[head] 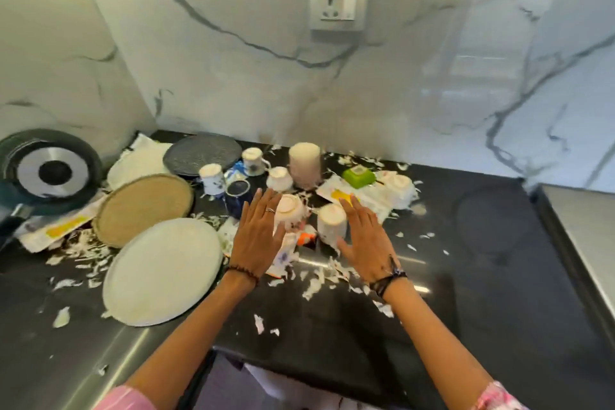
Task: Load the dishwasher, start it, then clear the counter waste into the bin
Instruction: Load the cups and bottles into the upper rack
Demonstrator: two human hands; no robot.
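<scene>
Reaching over a cluttered black table, both hands spread wide, each grip holding nothing.

Left hand (258,236) and right hand (364,243) flank two upturned white ceramic cups (331,221) at twelve o'clock. Round white plate (163,271) lies at nine o'clock, torn white paper scraps (319,280) all around. Judging by this, loading has barely begun; the waste remains uncleared.

On the table (466,276), three plates run along the left: the nearest plate (163,271) in front, a second plate (143,208) behind it, a third plate (202,153) farther back by the wall. A pan (46,173) leans in the left corner. Upturned cups (279,178) cluster at the centre, a tall cup (304,163) behind them, a small box (358,176) to their right. Torn scraps (316,283) lie scattered between and in front
</scene>
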